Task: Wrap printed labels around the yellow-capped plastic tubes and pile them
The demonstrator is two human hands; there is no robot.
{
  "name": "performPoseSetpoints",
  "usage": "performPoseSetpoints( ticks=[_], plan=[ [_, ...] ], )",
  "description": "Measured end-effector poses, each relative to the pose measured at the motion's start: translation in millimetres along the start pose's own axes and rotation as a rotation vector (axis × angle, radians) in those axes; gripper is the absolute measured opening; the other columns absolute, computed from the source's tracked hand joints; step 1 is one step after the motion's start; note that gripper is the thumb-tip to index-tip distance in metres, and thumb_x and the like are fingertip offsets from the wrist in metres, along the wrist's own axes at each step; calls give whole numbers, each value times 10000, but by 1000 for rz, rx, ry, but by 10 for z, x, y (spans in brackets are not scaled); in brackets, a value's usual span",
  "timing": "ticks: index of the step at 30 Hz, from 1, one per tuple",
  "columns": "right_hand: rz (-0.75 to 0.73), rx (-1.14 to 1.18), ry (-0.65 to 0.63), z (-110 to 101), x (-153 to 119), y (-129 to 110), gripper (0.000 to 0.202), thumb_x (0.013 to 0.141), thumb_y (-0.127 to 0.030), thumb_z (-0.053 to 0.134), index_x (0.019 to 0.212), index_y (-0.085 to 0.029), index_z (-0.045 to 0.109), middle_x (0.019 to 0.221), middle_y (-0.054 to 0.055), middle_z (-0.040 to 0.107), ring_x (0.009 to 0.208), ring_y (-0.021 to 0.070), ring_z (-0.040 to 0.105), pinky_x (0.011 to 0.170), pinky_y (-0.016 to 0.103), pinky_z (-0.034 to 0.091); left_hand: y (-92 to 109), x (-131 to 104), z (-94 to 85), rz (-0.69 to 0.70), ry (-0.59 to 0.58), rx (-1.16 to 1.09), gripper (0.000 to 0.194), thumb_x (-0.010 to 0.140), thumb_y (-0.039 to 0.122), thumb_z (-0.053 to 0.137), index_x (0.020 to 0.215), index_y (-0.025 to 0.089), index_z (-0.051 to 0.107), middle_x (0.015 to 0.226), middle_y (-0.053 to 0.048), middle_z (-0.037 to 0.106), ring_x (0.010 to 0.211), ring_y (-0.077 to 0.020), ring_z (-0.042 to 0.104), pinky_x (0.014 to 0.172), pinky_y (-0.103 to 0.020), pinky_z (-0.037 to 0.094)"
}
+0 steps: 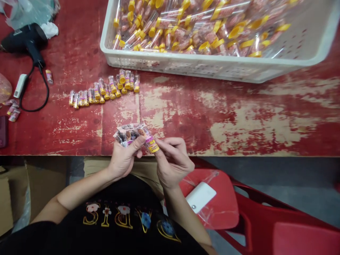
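Observation:
My left hand (122,159) is closed on a small stack of printed plastic sleeves (126,131), fanned out above the table's front edge. Under its thumb, one pink and yellow printed sleeve (148,141) slants to the right of the others. My right hand (174,163) pinches the lower yellow end of that same sleeve between thumb and fingers. Whether anything sits inside the sleeve, I cannot tell. Farther back, several small tubes with yellow caps and printed wraps (97,91) stand close together in a slanting row.
A white plastic basket (186,63) full of clear tubes with yellow caps occupies the back. At left lie a black heat gun (33,42) with its cord, a single wrapped tube (49,76) and a white box (20,85). A white phone (201,197) rests on a red stool (225,212).

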State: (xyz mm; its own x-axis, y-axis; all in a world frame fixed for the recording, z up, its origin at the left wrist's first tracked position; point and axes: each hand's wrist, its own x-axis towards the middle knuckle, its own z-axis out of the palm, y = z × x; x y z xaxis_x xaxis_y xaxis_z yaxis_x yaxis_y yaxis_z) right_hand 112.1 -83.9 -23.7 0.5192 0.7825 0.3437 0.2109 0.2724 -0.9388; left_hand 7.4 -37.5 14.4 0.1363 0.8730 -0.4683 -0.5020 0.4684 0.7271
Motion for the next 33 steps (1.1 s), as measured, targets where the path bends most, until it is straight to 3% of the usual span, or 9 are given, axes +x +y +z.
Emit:
performPoseSetpoints(
  ticks=[7,14,24,33],
  plan=[
    [-149,-80,137,-16,6,-75,420,748,-25,757,1030,-336,767,829,-5,600,743,110,603,614,264,511,65,-87,58,-44,-24,0,356,637,326,881,897,170,693,857,-25,689,697,-104,623,401,-149,343],
    [-231,-216,43,-116,-5,-141,408,793,-100,751,1115,-350,728,853,4,613,751,136,636,628,308,545,77,-148,71,-65,-20,18,408,650,332,874,991,193,698,861,-20,682,661,-92,609,395,-144,352],
    [-266,-200,72,-126,-24,-102,405,787,-98,756,1104,-349,730,817,-9,599,722,125,634,609,298,523,39,-168,81,-71,-32,37,446,655,339,868,1056,221,712,883,-37,718,687,-114,634,394,-153,345],
    [-225,-237,32,-46,-17,-83,348,754,-58,772,1022,-279,754,837,3,632,730,118,620,625,277,526,-1,-78,-13,-66,21,-12,314,661,325,867,865,155,698,791,-22,685,590,-69,536,413,-163,342]
  ],
)
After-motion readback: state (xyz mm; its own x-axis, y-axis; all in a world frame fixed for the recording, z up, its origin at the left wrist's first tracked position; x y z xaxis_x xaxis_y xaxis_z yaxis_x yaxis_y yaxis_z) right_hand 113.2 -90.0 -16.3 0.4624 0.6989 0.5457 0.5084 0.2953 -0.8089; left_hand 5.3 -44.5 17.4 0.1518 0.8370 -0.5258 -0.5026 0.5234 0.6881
